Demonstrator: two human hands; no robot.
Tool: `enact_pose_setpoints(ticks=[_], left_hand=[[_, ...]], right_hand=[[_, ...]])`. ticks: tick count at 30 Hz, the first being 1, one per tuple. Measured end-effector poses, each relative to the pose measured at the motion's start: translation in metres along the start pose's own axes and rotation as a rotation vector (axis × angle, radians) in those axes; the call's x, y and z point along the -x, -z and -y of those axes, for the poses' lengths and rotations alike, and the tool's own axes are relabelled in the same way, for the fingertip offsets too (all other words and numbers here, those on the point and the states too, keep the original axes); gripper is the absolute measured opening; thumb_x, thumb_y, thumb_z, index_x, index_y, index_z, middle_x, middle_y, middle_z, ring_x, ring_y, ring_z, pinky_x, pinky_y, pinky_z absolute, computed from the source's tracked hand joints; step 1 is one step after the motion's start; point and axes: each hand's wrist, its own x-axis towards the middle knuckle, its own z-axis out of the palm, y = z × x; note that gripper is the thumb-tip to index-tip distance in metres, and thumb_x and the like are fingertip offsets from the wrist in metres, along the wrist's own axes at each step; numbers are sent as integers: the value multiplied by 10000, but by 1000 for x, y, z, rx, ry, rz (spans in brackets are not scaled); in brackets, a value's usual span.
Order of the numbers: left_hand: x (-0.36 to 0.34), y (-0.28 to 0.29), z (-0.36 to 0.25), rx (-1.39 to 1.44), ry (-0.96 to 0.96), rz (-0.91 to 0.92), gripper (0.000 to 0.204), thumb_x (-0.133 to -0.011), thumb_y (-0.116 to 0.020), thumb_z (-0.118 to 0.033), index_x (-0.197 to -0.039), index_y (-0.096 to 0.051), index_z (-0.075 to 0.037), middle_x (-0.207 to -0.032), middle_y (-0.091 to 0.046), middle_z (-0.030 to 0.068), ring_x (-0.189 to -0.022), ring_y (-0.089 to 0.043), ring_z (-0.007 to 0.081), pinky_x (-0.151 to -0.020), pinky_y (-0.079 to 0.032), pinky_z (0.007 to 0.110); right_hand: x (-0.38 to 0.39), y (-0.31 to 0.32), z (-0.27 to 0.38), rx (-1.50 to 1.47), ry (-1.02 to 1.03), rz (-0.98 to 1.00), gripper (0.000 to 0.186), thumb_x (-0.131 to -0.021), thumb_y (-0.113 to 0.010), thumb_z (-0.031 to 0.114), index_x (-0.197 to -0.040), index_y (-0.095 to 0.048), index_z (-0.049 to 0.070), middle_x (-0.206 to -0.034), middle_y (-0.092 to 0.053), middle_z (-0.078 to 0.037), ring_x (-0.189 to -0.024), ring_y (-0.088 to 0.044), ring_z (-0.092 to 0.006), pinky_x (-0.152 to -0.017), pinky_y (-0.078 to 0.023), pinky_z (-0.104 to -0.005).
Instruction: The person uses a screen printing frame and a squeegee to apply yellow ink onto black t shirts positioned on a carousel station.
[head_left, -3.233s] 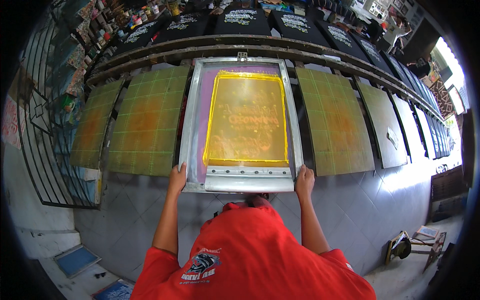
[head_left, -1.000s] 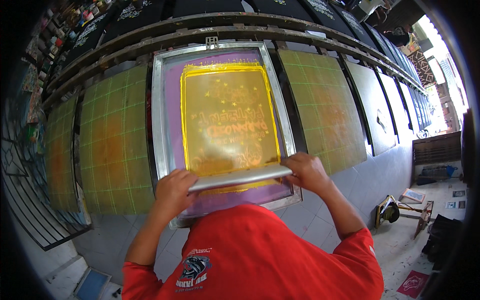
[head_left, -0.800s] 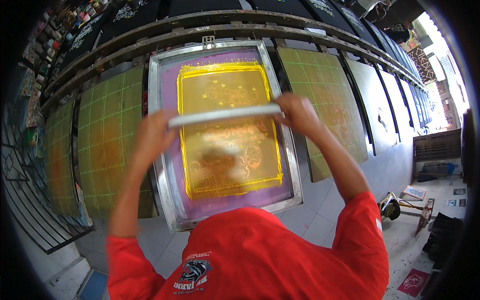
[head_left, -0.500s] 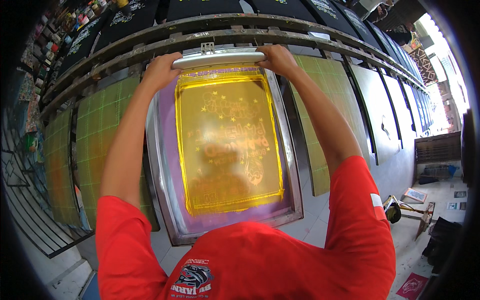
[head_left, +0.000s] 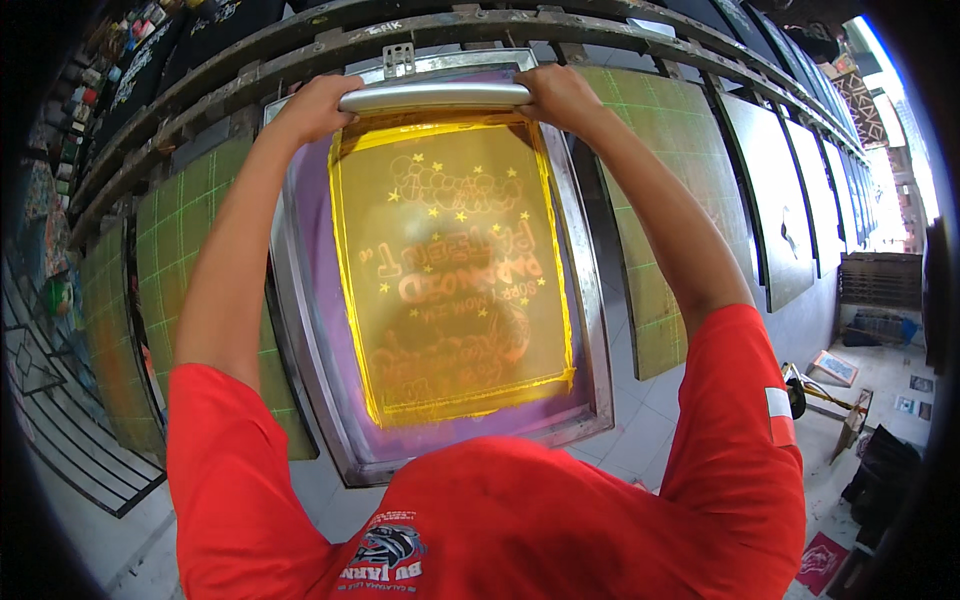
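A long silver squeegee (head_left: 437, 96) lies crosswise near the far end of a screen-printing screen. My left hand (head_left: 318, 108) grips its left end and my right hand (head_left: 562, 98) its right end, with fingers wrapped around the bar. Both arms are stretched forward over the screen. A metal frame (head_left: 595, 330) holds the screen's yellow-olive mesh (head_left: 450, 225), which carries a faint design of lettering, stars and a figure. Bright yellow tape edges the design, and purple shows outside it. The squeegee's lower edge is hidden beneath the bar.
Grid-lined green boards (head_left: 200, 215) flank the screen on the left, with another green board (head_left: 650, 200) on the right. Pale boards (head_left: 755, 190) continue beyond it. Dark metal rails (head_left: 300, 55) run behind, with a hinge plate (head_left: 399, 60) at the frame's far end.
The squeegee and both hands have moved a little toward me along the screen, uncovering more of the frame's far end. The view has shifted slightly. Both hands keep their grip.
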Motion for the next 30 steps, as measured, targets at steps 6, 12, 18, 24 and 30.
enact_pose_setpoints(ticks=[6,12,18,24,30], left_hand=[[-5,-3,-3,-49,-84,-11,263,-716,-704,-27,-968,-636,-52,-937,-657,180,-948,-619,391,-789,-496,425],[2,0,-22,-144,-71,36,247,-758,-700,-75,-993,-628,-86,-988,-653,155,-1000,-598,383,-834,-477,440],[-4,-13,-23,-108,-228,87,225,-753,-705,-79,-956,-608,-62,-937,-644,156,-942,-610,369,-793,-482,449],[4,-15,-51,-133,-214,167,249,-738,-724,-71,-951,-595,-86,-921,-642,121,-921,-609,346,-780,-493,452],[4,-24,-77,-76,-319,190,180,-719,-682,-15,-849,-576,-81,-805,-608,115,-843,-597,337,-701,-466,445]], right_hand=[[30,10,23,-9,-44,43,301,-745,-736,269,-972,-687,78,-859,-696,-159,-837,-677,-342,-762,-542,-452],[58,21,48,4,-142,135,279,-754,-733,271,-951,-689,79,-836,-693,-161,-814,-675,-351,-757,-538,-461],[95,25,72,-26,-251,131,242,-750,-726,244,-898,-669,61,-849,-687,-165,-810,-670,-355,-759,-535,-468],[138,36,104,-102,-358,143,244,-757,-719,241,-887,-661,42,-829,-668,-188,-798,-652,-376,-741,-516,-480],[181,44,139,-116,-505,151,237,-749,-736,214,-863,-653,24,-823,-658,-190,-781,-647,-382,-729,-512,-473]])
